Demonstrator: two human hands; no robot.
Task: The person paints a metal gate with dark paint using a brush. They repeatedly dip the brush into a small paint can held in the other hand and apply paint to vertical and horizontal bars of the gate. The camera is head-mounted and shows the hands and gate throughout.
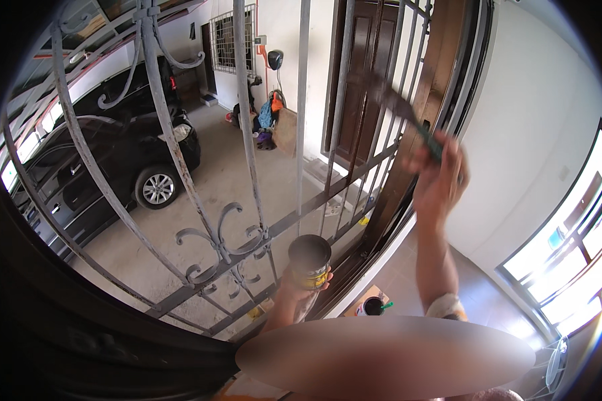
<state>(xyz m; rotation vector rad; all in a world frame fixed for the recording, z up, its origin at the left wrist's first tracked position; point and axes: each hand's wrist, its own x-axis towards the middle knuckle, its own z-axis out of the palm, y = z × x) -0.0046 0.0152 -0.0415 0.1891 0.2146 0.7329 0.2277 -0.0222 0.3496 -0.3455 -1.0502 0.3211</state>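
My right hand (441, 175) is raised at the upper right, its fingers wrapped round the green handle of a paintbrush (400, 107). The brush head is dark and smeared by motion, close to the dark bars at the right side of a metal window grille (247, 123). Lower down, my left hand (293, 294) grips a small dark can with a yellow label (310, 267); blur hides what is in it. Grey, patchy bars and scrolls make up the grille's left part, while several bars on its right look dark brown.
A brown wooden frame (437, 73) edges the grille. Below stands an open can of dark stuff (372, 306) with a green handle in it. Beyond the bars are a black car (107, 144), a brown door (362, 80) and bags (266, 117) by the wall.
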